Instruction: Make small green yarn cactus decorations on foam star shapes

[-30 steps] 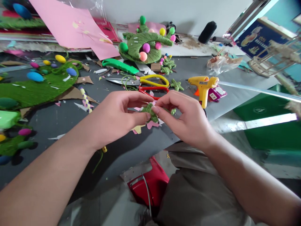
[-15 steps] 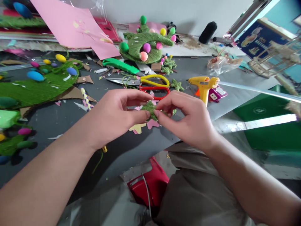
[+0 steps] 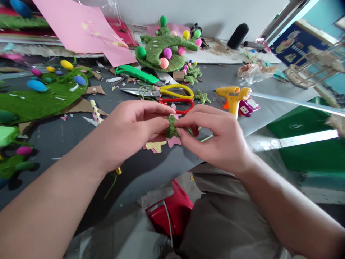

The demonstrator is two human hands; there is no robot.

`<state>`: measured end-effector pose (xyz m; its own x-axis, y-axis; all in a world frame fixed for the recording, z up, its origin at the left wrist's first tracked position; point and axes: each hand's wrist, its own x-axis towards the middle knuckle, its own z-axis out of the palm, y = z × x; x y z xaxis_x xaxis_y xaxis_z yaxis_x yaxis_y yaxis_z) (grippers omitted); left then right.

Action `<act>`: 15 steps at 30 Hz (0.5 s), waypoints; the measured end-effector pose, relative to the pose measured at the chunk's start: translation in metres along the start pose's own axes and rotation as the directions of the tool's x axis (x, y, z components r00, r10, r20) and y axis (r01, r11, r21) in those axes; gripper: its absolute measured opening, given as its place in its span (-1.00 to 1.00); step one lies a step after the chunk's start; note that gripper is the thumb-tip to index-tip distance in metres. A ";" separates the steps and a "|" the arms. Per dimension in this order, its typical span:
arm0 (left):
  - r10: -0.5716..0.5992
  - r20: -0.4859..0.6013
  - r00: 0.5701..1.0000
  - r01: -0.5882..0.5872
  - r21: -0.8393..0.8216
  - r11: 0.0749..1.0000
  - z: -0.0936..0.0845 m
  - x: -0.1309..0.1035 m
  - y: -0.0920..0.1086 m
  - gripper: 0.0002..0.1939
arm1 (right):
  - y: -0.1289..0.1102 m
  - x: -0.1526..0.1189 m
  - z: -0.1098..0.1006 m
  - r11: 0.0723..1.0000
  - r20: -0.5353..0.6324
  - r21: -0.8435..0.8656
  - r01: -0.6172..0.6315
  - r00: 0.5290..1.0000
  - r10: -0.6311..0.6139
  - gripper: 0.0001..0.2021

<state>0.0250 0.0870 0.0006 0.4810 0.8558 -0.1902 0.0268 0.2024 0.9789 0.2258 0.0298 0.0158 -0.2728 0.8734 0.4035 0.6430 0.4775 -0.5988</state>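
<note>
A small green yarn-wrapped piece [image 3: 171,126] is held between both hands above the dark table. My left hand [image 3: 132,133] grips its left side with thumb and fingers. From the right, my right hand [image 3: 215,135] pinches it between thumb and forefinger; some green yarn shows by its fingers. Just below lie a yellow paper cutout [image 3: 156,146] and a pink paper star [image 3: 174,141]. Scissors with yellow and red handles [image 3: 176,92] rest right behind the hands. A small green yarn star [image 3: 202,96] lies to their right.
A yellow glue gun [image 3: 234,96] stands at right by a purple box [image 3: 249,106]. Behind are a green cutter [image 3: 137,74] and a green wreath with pompoms [image 3: 161,50]. At left lies a large green yarn piece [image 3: 40,102]; a patterned pencil [image 3: 96,111] is beside my left forearm.
The green piece has been turned and now looks narrower between the fingers. My right fingers have shifted slightly on it. The view has moved a little.
</note>
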 end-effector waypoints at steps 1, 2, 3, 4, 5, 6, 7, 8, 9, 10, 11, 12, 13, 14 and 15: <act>0.007 -0.002 1.000 -0.007 0.004 1.000 0.000 0.000 -0.001 -0.80 | -0.001 0.000 0.000 1.000 -0.003 -0.006 0.001 1.000 -0.001 -0.87; 0.020 0.000 1.000 -0.020 0.014 1.000 0.000 0.001 -0.002 -0.79 | -0.002 0.000 0.000 1.000 -0.004 -0.011 -0.001 1.000 0.001 -0.88; 0.036 0.002 0.999 -0.036 0.025 0.999 0.000 0.001 -0.002 -0.79 | -0.002 0.000 0.000 1.000 -0.003 -0.013 -0.004 1.000 0.004 -0.88; 0.050 0.006 0.999 -0.050 0.036 0.998 -0.001 0.001 -0.003 -0.79 | -0.003 0.000 0.000 1.000 0.000 -0.014 -0.010 1.000 0.010 -0.88; 0.060 0.008 0.998 -0.060 0.045 0.997 -0.001 0.001 -0.003 -0.79 | -0.003 0.000 -0.001 1.000 0.003 -0.014 -0.015 1.000 0.015 -0.88; 0.064 0.009 0.998 -0.065 0.055 0.996 -0.001 0.001 -0.002 -0.79 | -0.003 0.000 -0.001 1.000 0.005 -0.013 -0.018 1.000 0.018 -0.88; 0.065 0.008 0.998 -0.066 0.065 0.996 0.000 0.001 -0.002 -0.79 | -0.003 0.000 -0.001 1.000 0.008 -0.011 -0.018 1.000 0.018 -0.88; 0.065 0.007 0.998 -0.065 0.075 0.995 0.000 0.001 -0.001 -0.80 | -0.003 0.001 -0.001 1.000 0.012 -0.009 -0.016 1.000 0.016 -0.88; 0.065 0.006 0.998 -0.065 0.086 0.994 0.000 0.000 0.000 -0.81 | -0.003 0.001 -0.001 1.000 0.016 -0.006 -0.013 1.000 0.013 -0.88; 0.066 0.006 0.998 -0.066 0.098 0.993 0.000 0.000 0.001 -0.83 | -0.003 0.000 -0.001 1.000 0.023 -0.005 -0.011 1.000 0.011 -0.88; 0.069 0.006 0.998 -0.070 0.109 0.992 0.000 0.000 0.001 -0.85 | -0.003 0.000 -0.001 1.000 0.028 -0.004 -0.012 1.000 0.012 -0.88; 0.073 0.008 0.997 -0.073 0.119 0.990 0.001 0.000 0.002 -0.85 | -0.002 0.000 0.000 1.000 0.033 -0.004 -0.013 0.999 0.013 -0.88; 0.078 0.009 0.997 -0.079 0.128 0.989 0.001 0.000 0.002 -0.85 | -0.002 0.000 0.000 1.000 0.036 -0.006 -0.016 0.999 0.016 -0.88; 0.081 0.007 0.997 -0.081 0.136 0.987 0.001 -0.001 0.003 -0.84 | -0.002 0.000 0.001 1.000 0.036 -0.009 -0.016 0.999 0.016 -0.87; 0.080 0.004 0.997 -0.080 0.143 0.986 0.001 -0.001 0.003 -0.84 | -0.002 0.000 0.001 1.000 0.035 -0.011 -0.014 0.999 0.014 -0.88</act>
<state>0.0253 0.0867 0.0035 0.4852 0.8674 -0.1107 0.1134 0.0631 0.9915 0.2238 0.0284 0.0166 -0.2887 0.8828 0.3704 0.6544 0.4644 -0.5967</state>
